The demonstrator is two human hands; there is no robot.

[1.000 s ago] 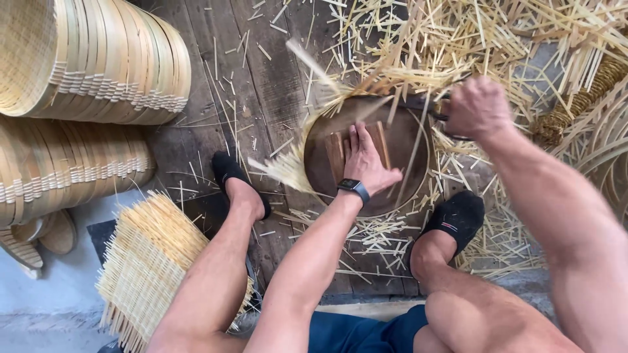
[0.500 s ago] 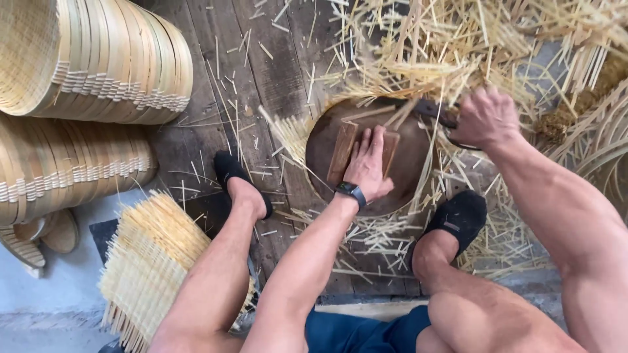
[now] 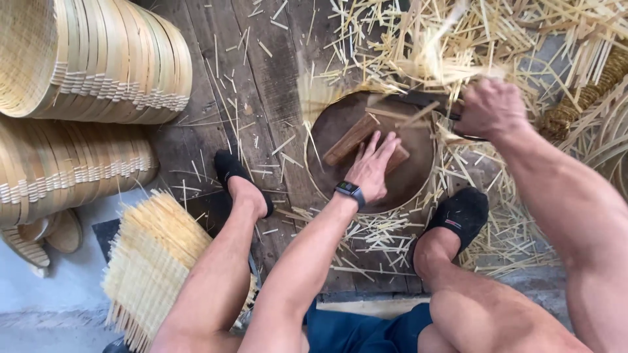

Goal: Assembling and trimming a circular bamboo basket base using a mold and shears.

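I see my left hand (image 3: 374, 167) lying flat, fingers spread, pressing down on a reddish-brown wooden block (image 3: 356, 138) that sits on a round dark chopping block (image 3: 340, 180) near the centre of the view. A dark wristwatch (image 3: 348, 191) sits on that wrist. My right hand (image 3: 492, 108), at about two o'clock from the block, has its grip pressed together around the handle of a dark blade (image 3: 418, 99); the blade lies across the far rim of the chopping block, at twelve o'clock from the wooden piece. Pale bamboo splinters (image 3: 432, 55) are blurred just above the blade, so I cannot tell their exact shape. A litter of bamboo strips (image 3: 523, 39) covers the plank floor (image 3: 261, 78) from twelve round to four o'clock. My feet in black shoes stand either side of the chopping block: the left shoe (image 3: 230, 171) at nine o'clock, the right shoe (image 3: 461, 216) at five. Stacked bamboo steamer rings (image 3: 98, 59) lie at ten o'clock, and a bundle of short pale sticks (image 3: 150, 258) rests at seven o'clock beside my left leg.
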